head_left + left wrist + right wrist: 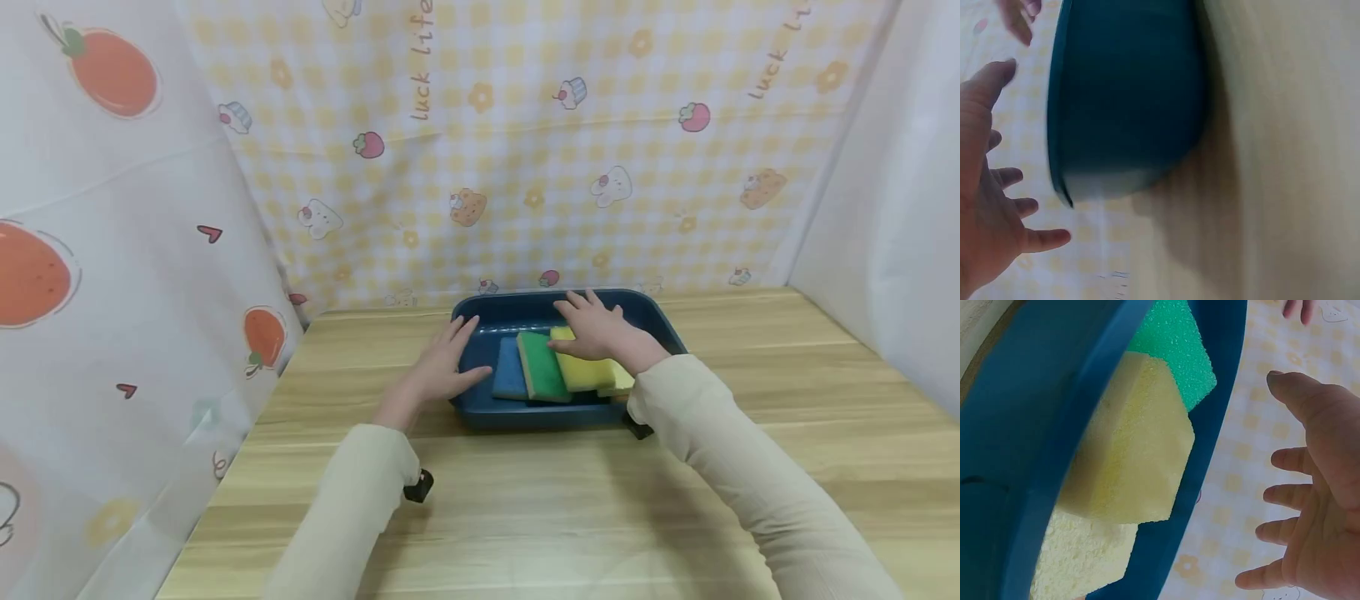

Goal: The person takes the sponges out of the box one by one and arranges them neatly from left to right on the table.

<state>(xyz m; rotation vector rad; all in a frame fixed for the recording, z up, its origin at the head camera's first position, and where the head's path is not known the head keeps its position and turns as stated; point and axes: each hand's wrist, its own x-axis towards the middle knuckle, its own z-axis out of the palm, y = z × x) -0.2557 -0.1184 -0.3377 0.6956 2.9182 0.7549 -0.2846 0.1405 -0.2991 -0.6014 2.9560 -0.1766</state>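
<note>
A dark blue plastic basin (517, 419) stands near the back of the table with several sponges inside. From left to right lie a blue sponge (509, 371), a green sponge (545, 368), a yellow sponge (581, 372) and a pale yellow sponge (1085, 553), partly under its neighbour. My left hand (441, 367) is at the basin's left side, fingers spread; the left wrist view shows it apart from the wall. Over the right part of the basin hovers my right hand (596, 329), fingers extended and holding nothing, as the right wrist view shows (1329, 500) too.
The wooden table (517, 517) stretches in front of the basin and to both sides. Behind it hangs a yellow checked cloth (525, 183), with a white printed cloth (135, 250) on the left and a white one (892, 233) on the right.
</note>
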